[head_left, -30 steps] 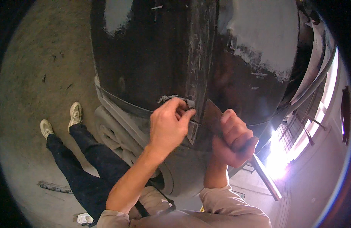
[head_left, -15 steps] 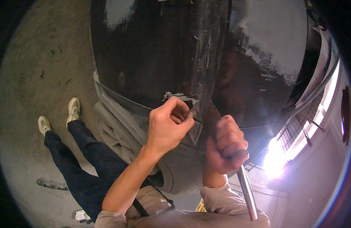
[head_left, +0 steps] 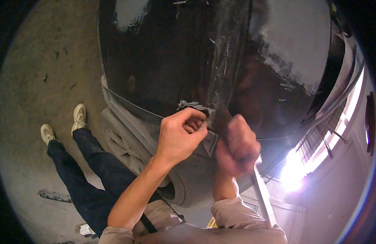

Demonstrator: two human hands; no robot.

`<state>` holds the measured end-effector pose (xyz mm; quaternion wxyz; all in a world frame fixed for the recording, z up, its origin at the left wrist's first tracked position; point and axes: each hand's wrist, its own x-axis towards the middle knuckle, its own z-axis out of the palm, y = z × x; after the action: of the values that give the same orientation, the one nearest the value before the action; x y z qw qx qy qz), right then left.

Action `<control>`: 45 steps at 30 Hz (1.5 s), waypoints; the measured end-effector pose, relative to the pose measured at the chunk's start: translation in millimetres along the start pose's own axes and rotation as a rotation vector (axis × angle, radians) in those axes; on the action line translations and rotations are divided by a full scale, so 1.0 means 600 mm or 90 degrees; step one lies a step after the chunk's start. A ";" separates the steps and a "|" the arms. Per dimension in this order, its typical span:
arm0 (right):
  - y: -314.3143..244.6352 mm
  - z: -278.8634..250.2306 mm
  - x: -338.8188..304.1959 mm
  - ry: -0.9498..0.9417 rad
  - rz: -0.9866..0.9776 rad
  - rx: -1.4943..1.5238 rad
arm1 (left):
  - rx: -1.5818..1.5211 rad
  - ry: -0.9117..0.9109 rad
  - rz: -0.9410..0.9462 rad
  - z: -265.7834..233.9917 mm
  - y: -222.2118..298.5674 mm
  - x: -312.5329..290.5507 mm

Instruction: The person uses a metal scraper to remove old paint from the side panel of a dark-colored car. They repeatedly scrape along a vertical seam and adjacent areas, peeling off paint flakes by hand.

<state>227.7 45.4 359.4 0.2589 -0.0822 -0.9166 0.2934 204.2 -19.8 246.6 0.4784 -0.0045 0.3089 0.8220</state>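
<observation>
A black glossy car body panel (head_left: 167, 61) with scratches and grey sanded patches fills the upper middle. My left hand (head_left: 180, 138) is closed and pinches a ragged grey scrap (head_left: 192, 105) at the panel's lower edge. Right beside it, my right hand (head_left: 237, 148) is blurred and gripped around a long metal tool (head_left: 263, 199). The tool's handle runs down toward my sleeve. Its dark flat end (head_left: 222, 118) lies against the panel next to the scrap. The two hands almost touch.
A grey bumper or trim part (head_left: 131, 142) curves below the panel. My legs in dark trousers (head_left: 86, 171) and white shoes (head_left: 80, 118) stand on the concrete floor (head_left: 37, 61) at left. A small scrap (head_left: 53, 196) lies on the floor. Bright window glare (head_left: 294, 175) is at right.
My right hand has moved up and left toward the left hand, and the tool's handle has swung from pointing right to pointing down. The left hand stays pinched at the panel edge.
</observation>
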 end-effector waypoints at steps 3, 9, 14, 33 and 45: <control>0.007 0.003 0.009 0.011 0.021 0.074 | 0.005 0.005 -0.007 0.001 -0.002 -0.001; -0.046 -0.029 0.012 0.050 -0.018 0.139 | 0.096 0.037 0.085 0.010 0.002 -0.009; -0.034 -0.025 -0.001 0.063 -0.015 0.102 | 0.169 0.047 0.101 0.022 -0.008 -0.016; -0.022 -0.021 0.021 -0.043 -0.034 -0.037 | -0.528 0.032 -0.485 0.112 0.042 -0.086; -0.056 -0.039 0.043 -0.067 -0.002 -0.066 | -0.514 0.042 -0.475 0.133 0.075 -0.096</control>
<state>218.2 37.4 406.0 0.2060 -0.0781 -0.9431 0.2489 223.0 -40.1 351.3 0.6876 -0.3227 -0.0390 0.6493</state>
